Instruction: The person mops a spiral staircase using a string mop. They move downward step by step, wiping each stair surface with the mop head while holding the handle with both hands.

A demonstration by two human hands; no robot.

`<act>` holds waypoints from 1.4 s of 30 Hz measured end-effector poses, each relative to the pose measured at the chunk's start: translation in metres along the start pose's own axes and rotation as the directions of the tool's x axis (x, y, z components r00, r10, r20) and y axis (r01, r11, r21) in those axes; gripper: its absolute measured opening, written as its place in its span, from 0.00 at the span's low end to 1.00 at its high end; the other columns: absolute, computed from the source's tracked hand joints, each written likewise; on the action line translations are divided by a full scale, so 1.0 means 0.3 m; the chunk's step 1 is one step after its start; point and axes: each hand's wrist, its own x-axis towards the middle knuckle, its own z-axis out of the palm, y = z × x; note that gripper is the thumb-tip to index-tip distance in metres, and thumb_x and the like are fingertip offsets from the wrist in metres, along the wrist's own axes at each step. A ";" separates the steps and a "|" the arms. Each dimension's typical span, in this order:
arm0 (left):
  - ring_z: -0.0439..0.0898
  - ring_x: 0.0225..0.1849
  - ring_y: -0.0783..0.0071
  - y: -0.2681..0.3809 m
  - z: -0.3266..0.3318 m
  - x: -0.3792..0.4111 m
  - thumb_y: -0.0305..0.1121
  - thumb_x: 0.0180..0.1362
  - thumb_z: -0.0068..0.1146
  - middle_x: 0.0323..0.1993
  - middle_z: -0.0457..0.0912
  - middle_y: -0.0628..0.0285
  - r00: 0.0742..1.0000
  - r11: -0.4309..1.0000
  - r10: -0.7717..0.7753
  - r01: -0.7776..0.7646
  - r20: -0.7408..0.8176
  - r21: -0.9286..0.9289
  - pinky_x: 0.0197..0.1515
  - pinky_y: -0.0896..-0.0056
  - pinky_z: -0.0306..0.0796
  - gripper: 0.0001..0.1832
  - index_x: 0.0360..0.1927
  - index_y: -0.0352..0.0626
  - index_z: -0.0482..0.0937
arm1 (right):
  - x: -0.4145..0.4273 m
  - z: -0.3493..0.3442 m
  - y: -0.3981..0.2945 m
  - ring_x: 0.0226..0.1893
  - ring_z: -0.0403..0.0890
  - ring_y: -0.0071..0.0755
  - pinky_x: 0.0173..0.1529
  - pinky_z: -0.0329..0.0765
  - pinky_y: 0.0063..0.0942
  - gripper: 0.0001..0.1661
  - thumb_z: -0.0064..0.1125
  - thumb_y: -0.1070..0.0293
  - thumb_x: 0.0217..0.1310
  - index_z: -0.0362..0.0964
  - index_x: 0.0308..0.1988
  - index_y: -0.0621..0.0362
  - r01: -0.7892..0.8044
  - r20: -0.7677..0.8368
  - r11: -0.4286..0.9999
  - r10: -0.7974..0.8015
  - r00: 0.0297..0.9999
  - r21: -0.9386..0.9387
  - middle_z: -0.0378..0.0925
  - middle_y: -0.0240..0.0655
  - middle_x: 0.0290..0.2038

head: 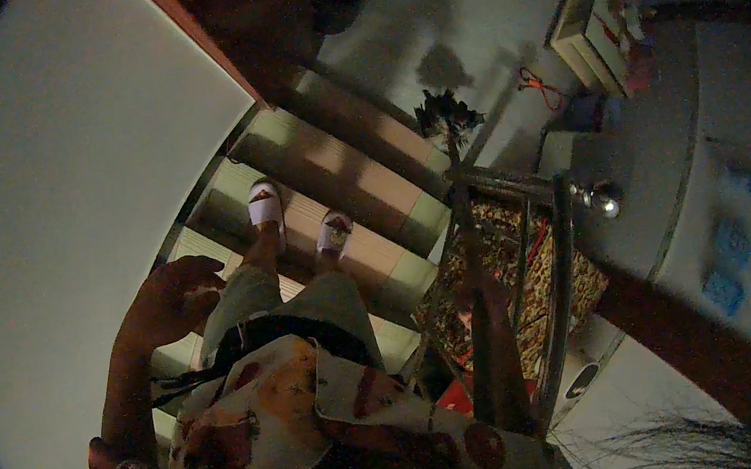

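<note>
My left hand (176, 298) hangs beside my leg at the left, its fingers loosely curved and apart, with nothing seen in it. At the right, my right hand (488, 294) is closed round the dark handle of a long brush or duster (449, 116), whose ragged dark head points away from me. The image is dim, so its exact kind cannot be told. My feet, in light slides (264, 207), stand on a ribbed tiled stair tread (382, 255). A metal stair railing (560, 295) runs close by the right hand.
Several stair treads (290, 138) lie in front of my feet. A pale wall (55, 207) borders them on the left. Beyond the railing are a patterned surface (538, 312), an orange cord (542, 89), a pale box-like piece (596, 38) and blue items (726, 271).
</note>
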 end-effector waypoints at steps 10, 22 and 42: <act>0.76 0.38 0.65 -0.121 -0.029 -0.014 0.28 0.46 0.54 0.36 0.77 0.56 0.993 0.991 0.084 -0.092 -0.088 -0.092 0.41 0.69 0.70 0.16 0.41 0.37 0.72 | -0.034 0.107 0.201 0.15 0.64 0.29 0.18 0.65 0.29 0.10 0.45 0.64 0.55 0.61 0.26 0.59 -0.577 -0.677 0.406 -0.162 0.718 -0.709 0.62 0.31 0.18; 0.76 0.35 0.68 -0.251 -0.088 -0.235 0.27 0.44 0.52 0.32 0.77 0.59 0.923 0.920 -0.283 0.184 -0.261 -0.347 0.40 0.66 0.69 0.13 0.37 0.39 0.74 | 0.513 0.123 0.285 0.16 0.68 0.34 0.19 0.69 0.33 0.11 0.47 0.64 0.54 0.63 0.29 0.62 -0.620 -0.645 -0.465 -0.128 0.753 -0.632 0.65 0.35 0.19; 0.77 0.35 0.66 -0.087 -0.029 -0.062 0.26 0.45 0.54 0.32 0.77 0.56 0.992 0.999 0.037 -0.036 -0.124 0.009 0.39 0.69 0.70 0.13 0.37 0.38 0.73 | 0.366 -0.137 0.168 0.15 0.60 0.21 0.24 0.62 0.24 0.12 0.40 0.62 0.59 0.57 0.22 0.49 -0.385 0.343 0.919 0.337 0.877 0.081 0.58 0.25 0.16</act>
